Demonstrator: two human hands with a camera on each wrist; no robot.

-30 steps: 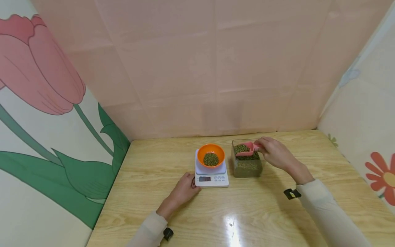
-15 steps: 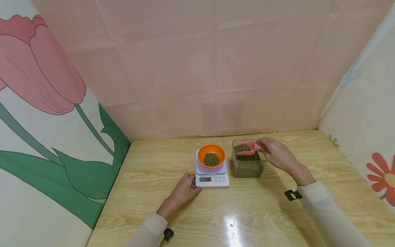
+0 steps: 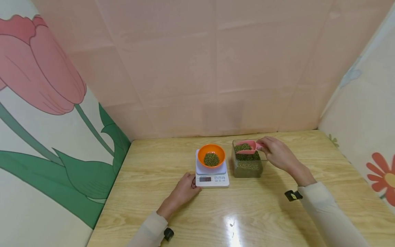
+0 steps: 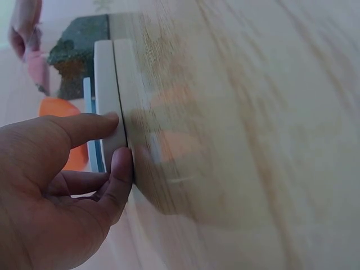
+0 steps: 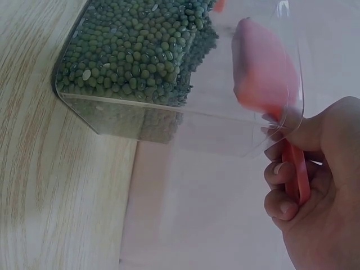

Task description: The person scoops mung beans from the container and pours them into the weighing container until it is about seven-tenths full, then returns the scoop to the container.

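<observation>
1. Altogether, there were one kitchen scale [image 3: 213, 184], one orange bowl [image 3: 211, 148], one clear box [image 3: 248, 175] and one pink scoop [image 5: 267, 73]. Green beans [image 5: 140, 50] made two heaps, one in the bowl and one in the box, too many to count singly.
2. The bowl sat on top of the scale. The box stood on the wooden table [image 3: 154, 161], just right of the scale.
3. The scoop lay in the right hand [image 3: 276, 153], to the right of the scale; curled fingers held its handle, and its blade jutted from the grip toward the scale, within the box's mouth. How full the blade was could not be told.
4. The scale itself was against the left hand [image 3: 184, 189], which held its near left corner narrowly between the thumb and bent fingers.
5. The left forearm slanted up to the scale from the near left, hand low beside the table.
6. The right forearm slanted in from the scale's near right, hand raised beside the box's rim. Two pale sleeves [image 3: 331, 209] covered the forearms.
</observation>
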